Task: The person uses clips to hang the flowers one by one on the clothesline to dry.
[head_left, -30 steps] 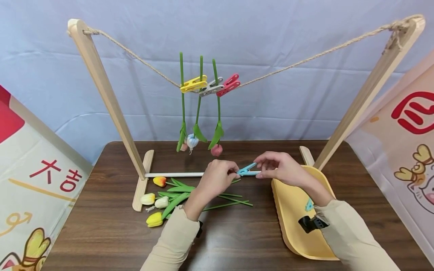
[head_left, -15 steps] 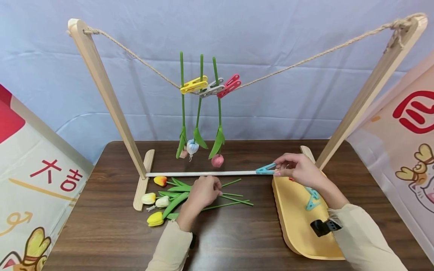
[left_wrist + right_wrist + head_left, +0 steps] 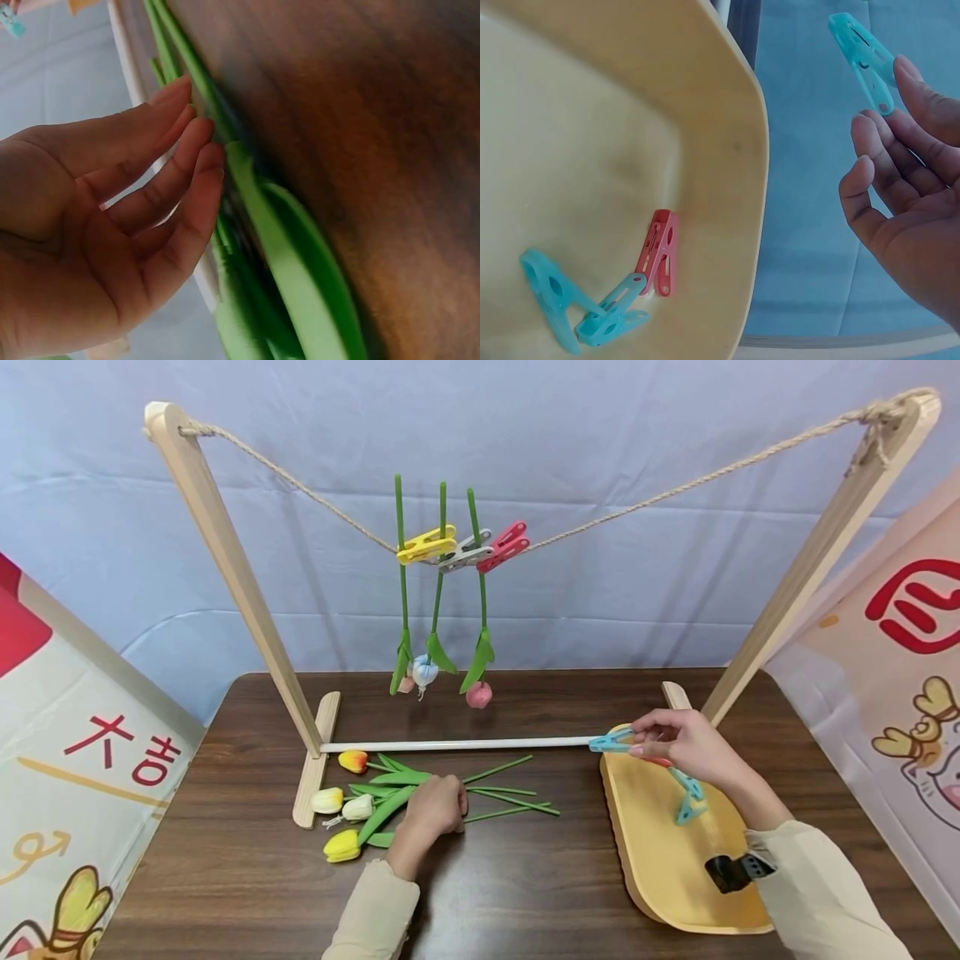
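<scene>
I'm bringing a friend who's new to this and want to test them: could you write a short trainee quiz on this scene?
1. How many flowers hang from the rope?
2. True or false: the right hand holds a red peg.
3. The left hand is at: A the tray; B loose flower stems; C the rope.

Key: 1. Three. 2. False; it holds a light-blue peg. 3. B.

A light-blue plastic clothespin (image 3: 610, 742), pinched by the right hand (image 3: 688, 745), points its nose to the left, its handle ends spread apart. Four artificial tulips (image 3: 387, 814), orange-red, yellow-white, white and yellow, lie bunched on the table (image 3: 525, 893) at the left hand (image 3: 437, 804), blooms leftward, green stems rightward.
</scene>
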`<state>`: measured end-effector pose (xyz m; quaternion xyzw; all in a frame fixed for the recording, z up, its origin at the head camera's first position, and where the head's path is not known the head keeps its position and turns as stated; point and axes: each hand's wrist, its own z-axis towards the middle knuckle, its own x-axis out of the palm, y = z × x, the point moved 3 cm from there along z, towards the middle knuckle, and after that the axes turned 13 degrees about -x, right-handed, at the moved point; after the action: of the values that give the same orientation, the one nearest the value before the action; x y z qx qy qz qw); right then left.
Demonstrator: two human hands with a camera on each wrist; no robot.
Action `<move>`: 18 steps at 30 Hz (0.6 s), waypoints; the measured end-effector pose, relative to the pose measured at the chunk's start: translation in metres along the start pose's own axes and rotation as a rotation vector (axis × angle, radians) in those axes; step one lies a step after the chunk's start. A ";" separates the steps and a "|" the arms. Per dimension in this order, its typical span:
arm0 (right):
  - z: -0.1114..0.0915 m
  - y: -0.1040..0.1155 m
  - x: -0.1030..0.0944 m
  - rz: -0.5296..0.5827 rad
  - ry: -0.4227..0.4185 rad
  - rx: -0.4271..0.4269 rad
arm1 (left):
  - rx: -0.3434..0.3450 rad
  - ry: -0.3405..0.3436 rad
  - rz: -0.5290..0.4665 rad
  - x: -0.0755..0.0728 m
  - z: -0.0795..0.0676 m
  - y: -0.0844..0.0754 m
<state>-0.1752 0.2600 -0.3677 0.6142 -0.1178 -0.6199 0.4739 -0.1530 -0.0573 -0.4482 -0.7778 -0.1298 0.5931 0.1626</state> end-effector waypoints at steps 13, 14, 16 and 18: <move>-0.003 -0.001 0.000 0.019 0.022 0.027 | 0.040 -0.006 0.016 0.009 0.000 0.001; -0.003 -0.001 0.000 0.016 0.023 0.024 | 0.043 -0.001 0.021 0.009 0.000 0.001; -0.003 -0.001 -0.001 0.012 0.024 0.023 | 0.052 0.007 0.030 0.008 0.001 0.001; -0.004 -0.001 -0.002 0.004 0.025 0.021 | 0.062 0.021 0.032 0.006 0.000 0.001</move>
<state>-0.1729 0.2633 -0.3678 0.6268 -0.1197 -0.6097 0.4702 -0.1513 -0.0555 -0.4538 -0.7806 -0.0972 0.5911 0.1784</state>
